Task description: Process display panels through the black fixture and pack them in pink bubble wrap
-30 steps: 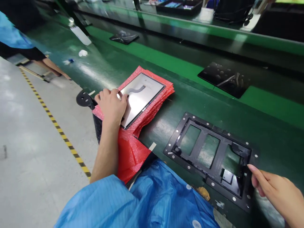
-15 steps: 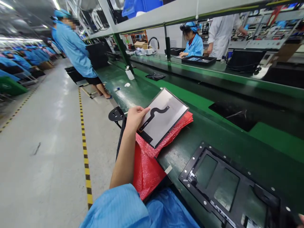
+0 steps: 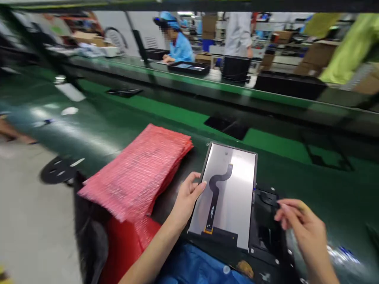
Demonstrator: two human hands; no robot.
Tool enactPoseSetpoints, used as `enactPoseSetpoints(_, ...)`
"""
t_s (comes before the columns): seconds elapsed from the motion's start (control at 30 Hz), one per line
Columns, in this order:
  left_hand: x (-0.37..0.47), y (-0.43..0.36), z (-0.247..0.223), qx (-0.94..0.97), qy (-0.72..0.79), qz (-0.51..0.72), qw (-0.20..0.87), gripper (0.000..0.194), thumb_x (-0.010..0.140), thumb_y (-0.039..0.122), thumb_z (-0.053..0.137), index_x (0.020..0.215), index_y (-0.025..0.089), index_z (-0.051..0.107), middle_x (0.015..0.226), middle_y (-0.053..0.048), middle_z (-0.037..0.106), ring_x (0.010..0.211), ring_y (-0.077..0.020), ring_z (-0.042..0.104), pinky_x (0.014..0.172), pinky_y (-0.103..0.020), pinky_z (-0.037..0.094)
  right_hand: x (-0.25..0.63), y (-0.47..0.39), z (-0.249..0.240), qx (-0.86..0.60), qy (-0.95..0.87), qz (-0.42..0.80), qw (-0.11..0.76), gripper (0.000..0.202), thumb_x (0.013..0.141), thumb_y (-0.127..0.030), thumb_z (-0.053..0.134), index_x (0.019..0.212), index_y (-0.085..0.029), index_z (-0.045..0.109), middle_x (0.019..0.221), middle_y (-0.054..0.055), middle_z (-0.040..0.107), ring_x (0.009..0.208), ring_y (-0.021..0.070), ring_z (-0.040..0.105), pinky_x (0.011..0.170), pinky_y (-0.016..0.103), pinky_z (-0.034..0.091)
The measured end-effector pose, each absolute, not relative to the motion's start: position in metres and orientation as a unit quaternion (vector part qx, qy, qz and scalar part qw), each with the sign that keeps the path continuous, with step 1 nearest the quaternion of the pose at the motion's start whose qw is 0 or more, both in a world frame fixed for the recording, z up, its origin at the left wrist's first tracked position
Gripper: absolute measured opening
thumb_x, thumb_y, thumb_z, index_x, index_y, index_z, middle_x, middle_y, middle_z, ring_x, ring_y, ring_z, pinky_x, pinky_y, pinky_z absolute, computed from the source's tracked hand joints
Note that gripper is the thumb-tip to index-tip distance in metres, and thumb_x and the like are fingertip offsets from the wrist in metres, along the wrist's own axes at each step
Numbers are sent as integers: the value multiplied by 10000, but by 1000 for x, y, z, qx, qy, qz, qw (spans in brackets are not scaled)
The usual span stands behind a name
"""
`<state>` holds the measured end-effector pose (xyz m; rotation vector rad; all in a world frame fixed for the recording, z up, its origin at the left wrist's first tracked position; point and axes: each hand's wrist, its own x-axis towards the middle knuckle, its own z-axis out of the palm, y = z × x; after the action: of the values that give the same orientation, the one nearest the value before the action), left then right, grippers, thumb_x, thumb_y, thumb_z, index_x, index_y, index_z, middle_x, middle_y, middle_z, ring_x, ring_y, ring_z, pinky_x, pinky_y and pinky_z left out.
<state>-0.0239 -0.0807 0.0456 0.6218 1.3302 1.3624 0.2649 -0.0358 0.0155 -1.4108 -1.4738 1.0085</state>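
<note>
My left hand (image 3: 189,195) grips the left edge of a display panel (image 3: 233,201), thumb on top. The panel's silvery back faces up, with a black S-shaped ribbon cable (image 3: 215,193) across it. The panel is tilted above a black fixture frame (image 3: 268,221) and hides much of it. At the frame's right edge is my right hand (image 3: 304,223), its thumb and fingers drawn together in a pinch. Whether it holds anything between the fingertips cannot be made out. A pile of red bubble-wrap bags (image 3: 145,165) lies left of my left hand.
Along the line lie a dark flat panel (image 3: 226,127) and another dark piece (image 3: 124,92). A white bottle (image 3: 70,90) stands on the bench at left. Across the line, a person in blue (image 3: 180,45) sits by a black tray (image 3: 189,68).
The view has swung right. My left hand has carried the display panel off the red bags and over the black frame. My right hand has come further into view.
</note>
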Motion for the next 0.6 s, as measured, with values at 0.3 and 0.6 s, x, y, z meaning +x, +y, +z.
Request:
enactPoseSetpoints(0.3,5,-66,35,299,557,526,569,613,639,623,866,940,253,481,622,30,679,483,-173,626,480,-246,497,235,-35,20,-633,-651,244,341,204,898,-391,505,959,-251,640,628,-11,688,536,178,634,567,282,447)
enactPoseSetpoints(0.6,-3,-61,30,300,595,503,550,559,601,560,893,954,295,549,637,45,710,459,-233,670,416,-301,543,265,-30,4,-686,-591,296,305,323,989,-479,610,1049,-167,666,917,22,688,717,128,642,671,296,558)
